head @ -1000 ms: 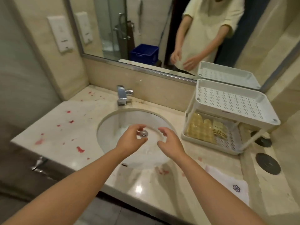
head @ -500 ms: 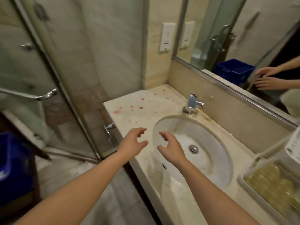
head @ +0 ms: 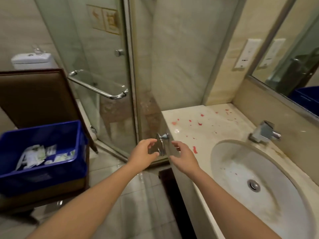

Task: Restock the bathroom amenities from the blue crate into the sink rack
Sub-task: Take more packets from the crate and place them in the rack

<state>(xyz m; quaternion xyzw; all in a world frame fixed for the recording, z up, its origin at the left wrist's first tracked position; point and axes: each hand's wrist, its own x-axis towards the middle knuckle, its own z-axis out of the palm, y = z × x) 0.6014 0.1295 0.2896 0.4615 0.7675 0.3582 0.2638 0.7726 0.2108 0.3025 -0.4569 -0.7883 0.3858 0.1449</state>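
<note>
Head and hands have swung left, away from the sink (head: 241, 169) and toward the blue crate (head: 43, 180).
Left hand (head: 145, 152) and right hand (head: 183, 156) hover apart and empty, fingers loosely curled, just left of the sink off the counter (head: 198, 121) edge. This looks like a fetch trip: next comes a reach farther left into the crate, where pale packets (head: 39, 156) lie loose (sink rack out of view).

It is a bathroom: a clear glass shower enclosure (head: 103, 66) with a chrome bar handle (head: 98, 87), a white toilet cistern (head: 32, 60), and a beige marble counter (head: 198, 133) with an oval white basin (head: 241, 169), a chrome tap (head: 264, 132) and a framed wall mirror (head: 293, 54) along its back edge.
</note>
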